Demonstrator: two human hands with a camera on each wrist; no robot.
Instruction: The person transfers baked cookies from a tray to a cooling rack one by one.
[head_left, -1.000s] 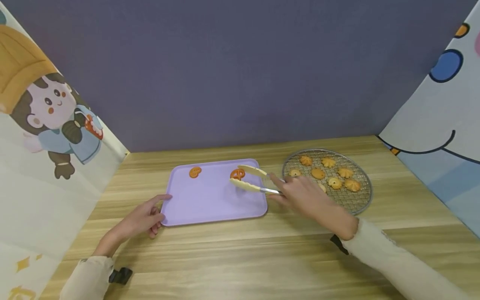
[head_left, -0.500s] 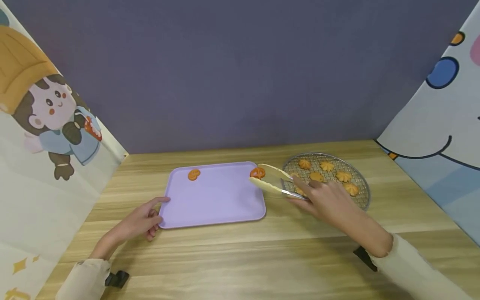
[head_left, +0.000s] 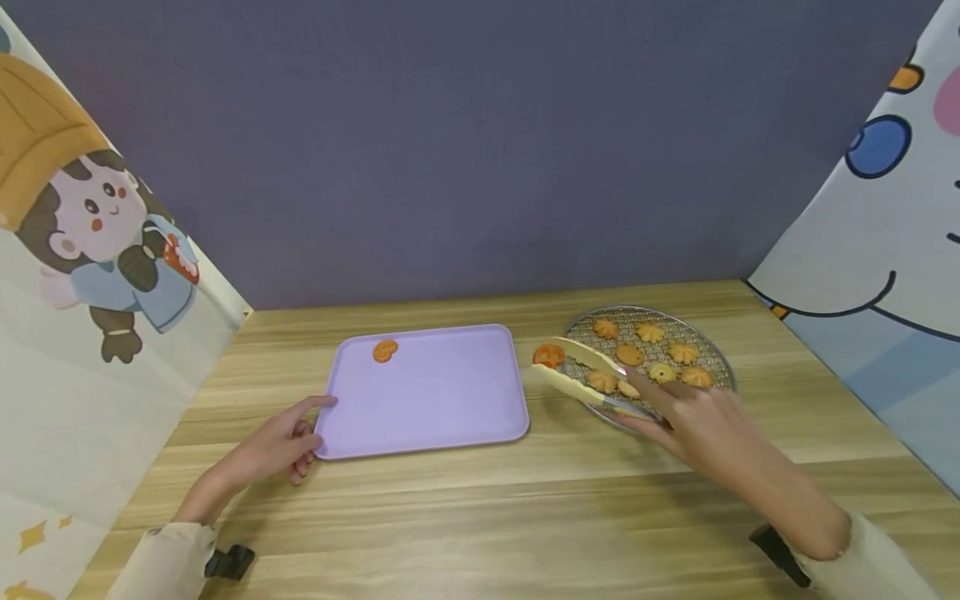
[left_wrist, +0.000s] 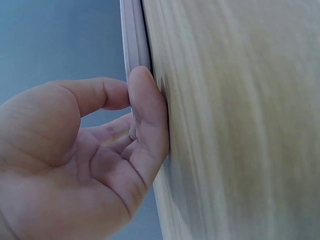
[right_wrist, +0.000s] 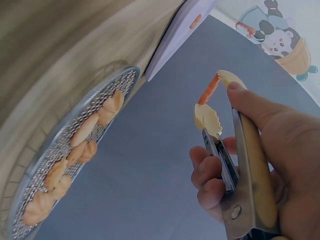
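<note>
My right hand [head_left: 712, 425] grips a pair of metal tongs [right_wrist: 245, 175] with pale yellow tips. Between those tips is an orange-brown pretzel [head_left: 549, 356], held up in the gap between the tray and the rack. At the left, my left hand [head_left: 270, 446] holds the near-left corner of a lilac tray [head_left: 427, 392], thumb and fingers at its rim [left_wrist: 134, 40]. Another pretzel [head_left: 385, 351] lies near the tray's far-left corner. On the right stands a round wire rack [head_left: 718, 354] bearing several golden cookies [head_left: 650, 332], partly hidden behind the tongs and right hand.
Tray and rack stand on a wood-grain table [head_left: 465, 517]. A dark grey-blue wall [head_left: 480, 150] rises behind them. Printed cartoon panels flank both sides, a chef figure [head_left: 105, 225] on the left one.
My right hand has drawn the tongs and pretzel rightward, from over the tray's right part to beside the rack. The left hand stays at the tray's corner.
</note>
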